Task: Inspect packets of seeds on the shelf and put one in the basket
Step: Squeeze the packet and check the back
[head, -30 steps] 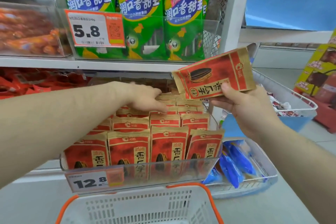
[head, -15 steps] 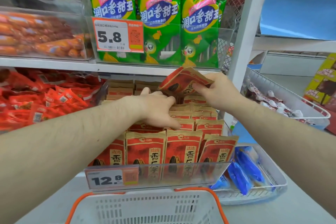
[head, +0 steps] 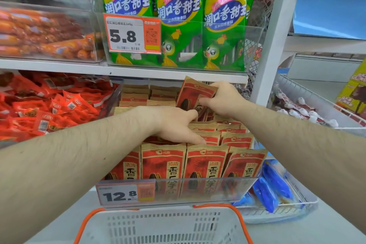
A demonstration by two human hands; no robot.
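Note:
Red and tan seed packets (head: 204, 162) stand in rows in a clear bin on the lower shelf. My right hand (head: 223, 101) grips one seed packet (head: 191, 97) upright at the back of the rows, under the upper shelf. My left hand (head: 178, 125) rests on the tops of the middle rows with fingers stretched forward, pressing them. The white basket (head: 164, 226) with orange rim sits below the shelf at the bottom of the view.
Green corn sausage packs (head: 178, 16) fill the upper shelf bin behind a 5.8 price tag (head: 130, 34). Red snack packets (head: 49, 105) lie to the left. A white shelf post (head: 271, 45) stands right, with wire baskets of blue packets (head: 273, 190) beside it.
My right hand carried the packet from out in the open at the right back into the shelf, standing it behind the rows. My left hand stayed on the packets. The camera moved closer.

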